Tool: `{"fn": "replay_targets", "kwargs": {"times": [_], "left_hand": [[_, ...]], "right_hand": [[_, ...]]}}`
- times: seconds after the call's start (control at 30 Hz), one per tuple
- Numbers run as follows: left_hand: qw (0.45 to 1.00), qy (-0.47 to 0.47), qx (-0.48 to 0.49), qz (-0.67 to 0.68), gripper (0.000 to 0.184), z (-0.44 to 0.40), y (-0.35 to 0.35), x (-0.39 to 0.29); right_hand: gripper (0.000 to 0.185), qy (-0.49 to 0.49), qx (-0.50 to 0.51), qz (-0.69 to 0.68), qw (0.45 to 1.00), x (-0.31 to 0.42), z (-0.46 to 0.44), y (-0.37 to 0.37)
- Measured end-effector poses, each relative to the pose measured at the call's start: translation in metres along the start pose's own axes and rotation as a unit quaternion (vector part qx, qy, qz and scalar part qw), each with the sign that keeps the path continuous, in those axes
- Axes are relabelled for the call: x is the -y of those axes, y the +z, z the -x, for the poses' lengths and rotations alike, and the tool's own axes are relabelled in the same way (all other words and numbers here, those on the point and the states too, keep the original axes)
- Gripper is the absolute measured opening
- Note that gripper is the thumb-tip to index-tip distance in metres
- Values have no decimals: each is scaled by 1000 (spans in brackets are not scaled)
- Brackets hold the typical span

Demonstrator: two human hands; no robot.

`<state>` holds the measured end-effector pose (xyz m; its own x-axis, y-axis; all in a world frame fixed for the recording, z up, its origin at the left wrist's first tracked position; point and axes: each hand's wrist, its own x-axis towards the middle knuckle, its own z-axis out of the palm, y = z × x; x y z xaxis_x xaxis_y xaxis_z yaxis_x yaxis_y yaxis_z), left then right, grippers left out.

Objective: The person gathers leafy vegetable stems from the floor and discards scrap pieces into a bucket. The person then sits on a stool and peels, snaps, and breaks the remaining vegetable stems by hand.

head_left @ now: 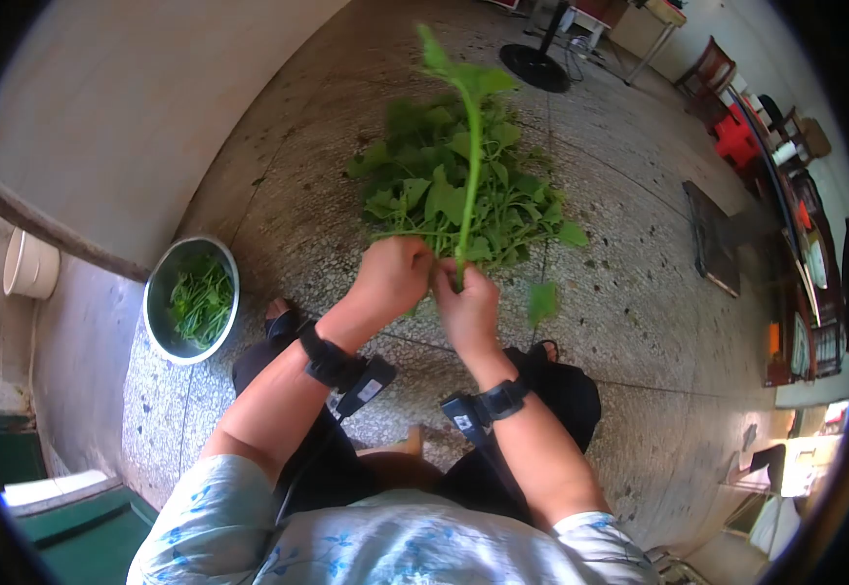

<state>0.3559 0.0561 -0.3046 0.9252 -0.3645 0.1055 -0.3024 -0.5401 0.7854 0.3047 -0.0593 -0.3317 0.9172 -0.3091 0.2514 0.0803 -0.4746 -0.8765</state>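
A long green stem [473, 175] with leaves at its top stands upright from my right hand [468, 302], whose fingers are closed round its lower end. Close beside it, my left hand [397, 278] is closed, its fingertips near the base of the stem; what they pinch is too small to make out. Beyond both hands a heap of leafy green stems [444, 200] lies on the speckled floor. One loose leaf [542, 303] rests on the floor to the right of my right hand.
A metal bowl [150, 312] holding green stems and leaves sits at the left. A white bucket [31, 265] is farther left. A black round stand base [534, 68] is at the back; a dark flat board [710, 239] lies at the right, near chairs and a red stool [735, 138].
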Motion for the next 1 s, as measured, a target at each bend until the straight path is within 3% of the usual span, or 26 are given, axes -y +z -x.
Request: {"fn": "replay_targets", "kwargs": {"times": [0.13,0.23,0.4,0.63,0.7,0.83,1.0], "left_hand": [[1000,-8,14,-15,15,5,1,6],[999,-11,34,-5,14,7,-3,10],[990,-73,79,90,13,9,-3,20],[991,-69,100,49,13,13,-5,16],[980,-77,118,140,13,11,-2,27],[973,-96,90,190,14,12,-1,22],[989,-64,34,129,15,14,4,16]], "right_hand": [[10,-59,-21,35,997,-1,1,2],[11,-37,9,46,998,1,2,2],[11,-81,17,67,994,4,4,2],[10,-78,33,82,993,2,7,4],[10,-89,23,79,993,3,8,5],[10,-92,0,67,994,7,6,3],[10,-89,6,94,992,7,5,2]]}}
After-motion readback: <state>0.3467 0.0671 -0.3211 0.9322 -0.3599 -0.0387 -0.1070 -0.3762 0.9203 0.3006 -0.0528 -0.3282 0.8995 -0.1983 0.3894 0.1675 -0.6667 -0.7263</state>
